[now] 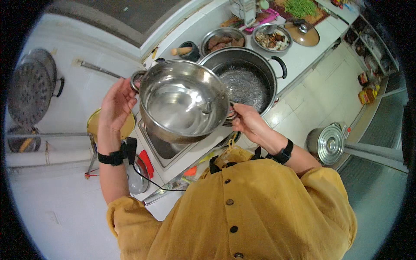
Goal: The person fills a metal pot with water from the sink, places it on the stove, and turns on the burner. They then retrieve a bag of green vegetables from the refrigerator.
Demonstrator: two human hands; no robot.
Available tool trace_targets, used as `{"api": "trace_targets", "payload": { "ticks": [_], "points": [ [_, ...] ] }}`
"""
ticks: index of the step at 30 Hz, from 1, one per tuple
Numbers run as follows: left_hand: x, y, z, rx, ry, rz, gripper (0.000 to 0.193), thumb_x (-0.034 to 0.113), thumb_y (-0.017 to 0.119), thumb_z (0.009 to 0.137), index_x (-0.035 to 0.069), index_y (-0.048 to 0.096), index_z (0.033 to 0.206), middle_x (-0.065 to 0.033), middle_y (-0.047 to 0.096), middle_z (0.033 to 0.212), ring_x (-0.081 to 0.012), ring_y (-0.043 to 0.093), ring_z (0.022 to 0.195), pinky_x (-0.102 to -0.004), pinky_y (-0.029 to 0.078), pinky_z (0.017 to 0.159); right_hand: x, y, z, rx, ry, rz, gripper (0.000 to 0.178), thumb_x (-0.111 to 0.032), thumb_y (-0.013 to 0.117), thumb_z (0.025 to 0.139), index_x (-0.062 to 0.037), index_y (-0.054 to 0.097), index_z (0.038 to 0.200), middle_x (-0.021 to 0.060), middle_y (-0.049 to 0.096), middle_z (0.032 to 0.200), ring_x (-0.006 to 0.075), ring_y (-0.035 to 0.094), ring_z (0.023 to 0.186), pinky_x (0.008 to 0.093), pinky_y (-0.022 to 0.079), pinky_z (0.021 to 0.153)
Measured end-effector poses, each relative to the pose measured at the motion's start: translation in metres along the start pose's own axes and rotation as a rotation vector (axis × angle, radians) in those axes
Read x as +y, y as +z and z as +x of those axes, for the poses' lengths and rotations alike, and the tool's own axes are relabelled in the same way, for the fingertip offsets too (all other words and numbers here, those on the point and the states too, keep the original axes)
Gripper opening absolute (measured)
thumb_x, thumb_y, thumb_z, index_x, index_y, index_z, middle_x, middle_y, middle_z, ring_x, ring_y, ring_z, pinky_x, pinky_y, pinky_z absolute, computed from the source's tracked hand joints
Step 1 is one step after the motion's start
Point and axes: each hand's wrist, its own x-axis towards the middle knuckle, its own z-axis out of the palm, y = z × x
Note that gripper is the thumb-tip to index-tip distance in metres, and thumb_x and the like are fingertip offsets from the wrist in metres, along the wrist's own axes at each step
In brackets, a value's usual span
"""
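Note:
A shiny stainless steel pot (167,130) with two side handles is held up in front of me, tilted so that its inside shows. My left hand (118,104) grips the handle on its left. On the opposite side, my right hand (250,123) is closed around the other handle. Bright reflections cover the inside, so I cannot tell whether any liquid lies in it. Just behind and to the right stands a larger, dark-handled pot (245,82) with rippling water. The held pot hides part of its near left rim.
Along the counter's back are a mortar with pestle (189,52), a bowl of meat (223,41), a plate of chopped food (272,38), a glass lid (305,34) and green vegetables (300,7). A lidded steel pot (328,144) stands at right. Perforated steamer trays (30,93) hang at left.

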Motion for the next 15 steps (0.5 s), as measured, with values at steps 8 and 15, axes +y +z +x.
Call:
{"api": "trace_targets", "payload": {
  "ticks": [8,15],
  "points": [
    [-0.095,-0.128,-0.109,0.253,0.013,-0.062,0.013,0.005,0.054,0.087,0.007,0.058,0.099,0.0005,0.059,0.088,-0.0097,0.058,0.080,-0.0221,0.049,0.062,0.033,0.094,-0.008,-0.061,-0.413,-0.618,0.028,-0.025,0.043,0.102,-0.0025,0.056,0.113,0.0027,0.061,0.080,0.0058,0.048,0.050,0.0210,0.041,0.045],
    [-0.199,-0.218,-0.157,0.349,-0.144,-0.246,0.019,-0.002,0.056,0.082,0.005,0.055,0.100,-0.0022,0.059,0.091,-0.0151,0.062,0.083,-0.0323,0.056,0.079,0.105,0.142,0.080,-0.094,-0.462,-1.022,0.027,-0.024,0.047,0.100,-0.0008,0.060,0.106,0.0018,0.060,0.072,0.0064,0.046,0.047,0.0228,0.036,0.041]
  ]
}}
